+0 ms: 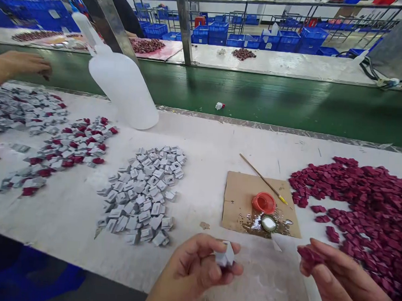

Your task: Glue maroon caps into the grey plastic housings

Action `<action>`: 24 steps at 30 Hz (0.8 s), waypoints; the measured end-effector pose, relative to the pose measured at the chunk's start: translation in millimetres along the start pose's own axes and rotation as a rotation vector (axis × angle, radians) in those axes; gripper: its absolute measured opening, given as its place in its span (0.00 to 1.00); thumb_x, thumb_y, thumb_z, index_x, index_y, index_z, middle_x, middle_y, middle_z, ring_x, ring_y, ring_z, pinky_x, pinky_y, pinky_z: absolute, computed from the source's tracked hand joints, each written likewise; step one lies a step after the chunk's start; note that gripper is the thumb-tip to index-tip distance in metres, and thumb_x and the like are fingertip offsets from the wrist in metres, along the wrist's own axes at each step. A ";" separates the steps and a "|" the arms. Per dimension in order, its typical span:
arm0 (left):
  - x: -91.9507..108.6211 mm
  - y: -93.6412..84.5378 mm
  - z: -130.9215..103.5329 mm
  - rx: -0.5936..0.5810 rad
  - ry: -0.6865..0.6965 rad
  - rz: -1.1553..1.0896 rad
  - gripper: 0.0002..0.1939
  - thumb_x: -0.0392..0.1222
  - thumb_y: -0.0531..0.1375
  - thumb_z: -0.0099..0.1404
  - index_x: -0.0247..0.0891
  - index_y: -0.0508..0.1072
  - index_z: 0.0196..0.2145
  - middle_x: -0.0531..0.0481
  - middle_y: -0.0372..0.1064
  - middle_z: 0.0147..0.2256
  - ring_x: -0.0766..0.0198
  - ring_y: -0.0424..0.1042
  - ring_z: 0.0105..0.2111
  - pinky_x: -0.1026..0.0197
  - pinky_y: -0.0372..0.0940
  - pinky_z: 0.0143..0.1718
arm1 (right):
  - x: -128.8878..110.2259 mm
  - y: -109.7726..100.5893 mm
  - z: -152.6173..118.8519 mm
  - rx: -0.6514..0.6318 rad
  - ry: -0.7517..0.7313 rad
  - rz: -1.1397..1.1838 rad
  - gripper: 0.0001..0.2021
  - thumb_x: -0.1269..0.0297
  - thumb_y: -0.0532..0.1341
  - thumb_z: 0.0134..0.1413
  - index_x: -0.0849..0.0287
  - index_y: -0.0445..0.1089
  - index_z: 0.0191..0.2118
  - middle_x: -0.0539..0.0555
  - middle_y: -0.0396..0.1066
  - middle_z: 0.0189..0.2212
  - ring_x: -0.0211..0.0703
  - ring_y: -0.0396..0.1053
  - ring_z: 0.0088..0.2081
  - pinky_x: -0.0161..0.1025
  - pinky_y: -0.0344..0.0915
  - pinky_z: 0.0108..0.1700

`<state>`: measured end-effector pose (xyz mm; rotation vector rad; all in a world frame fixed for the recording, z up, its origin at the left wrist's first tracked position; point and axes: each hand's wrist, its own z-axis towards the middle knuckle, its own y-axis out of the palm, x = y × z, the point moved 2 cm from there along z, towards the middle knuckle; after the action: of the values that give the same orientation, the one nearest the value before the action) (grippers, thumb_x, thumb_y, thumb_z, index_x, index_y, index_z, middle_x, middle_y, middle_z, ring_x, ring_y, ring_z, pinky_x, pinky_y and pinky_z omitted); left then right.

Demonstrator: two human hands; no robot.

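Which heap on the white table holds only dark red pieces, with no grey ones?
The big heap at the right, beside the right hand. The middle heap is all grey; the left heaps mix both.

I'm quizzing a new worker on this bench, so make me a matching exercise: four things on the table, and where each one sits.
Things
1. grey pieces pile
2. dark red pieces pile
3. white bottle
4. red cap

Places
A. on the cardboard sheet
B. far right of the table
C. middle of the table, left of the cardboard
D. near the green belt, tilted

Pairs: 1-C, 2-B, 3-D, 4-A
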<state>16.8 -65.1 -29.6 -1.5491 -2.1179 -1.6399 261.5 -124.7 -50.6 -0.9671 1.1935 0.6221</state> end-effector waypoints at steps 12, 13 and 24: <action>-25.6 -9.7 3.4 0.017 0.447 0.752 0.19 0.29 0.64 0.57 0.43 0.77 0.45 0.45 0.76 0.46 0.59 0.78 0.42 0.68 0.74 0.39 | -33.5 18.5 18.3 -0.016 -0.348 -0.449 0.09 0.63 0.64 0.57 0.49 0.74 0.44 0.46 0.78 0.38 0.33 0.77 0.37 0.23 0.72 0.43; -27.1 -8.7 3.3 0.018 0.475 0.801 0.19 0.30 0.64 0.57 0.43 0.77 0.46 0.45 0.76 0.45 0.60 0.78 0.40 0.68 0.74 0.37 | -35.5 21.2 20.9 -0.035 -0.428 -0.505 0.08 0.65 0.63 0.57 0.51 0.74 0.43 0.47 0.78 0.38 0.34 0.76 0.38 0.25 0.72 0.44; -28.1 -3.2 8.0 -0.011 0.936 1.463 0.20 0.25 0.60 0.59 0.38 0.70 0.48 0.49 0.78 0.40 0.62 0.74 0.42 0.64 0.71 0.47 | -42.9 35.9 35.4 -0.171 -0.750 -0.692 0.09 0.75 0.60 0.59 0.58 0.72 0.44 0.54 0.76 0.38 0.41 0.74 0.40 0.38 0.73 0.43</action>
<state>32.6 -77.5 -51.2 -1.2464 -0.2473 -1.2255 236.5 -73.0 -17.5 -1.0705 0.1145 0.4548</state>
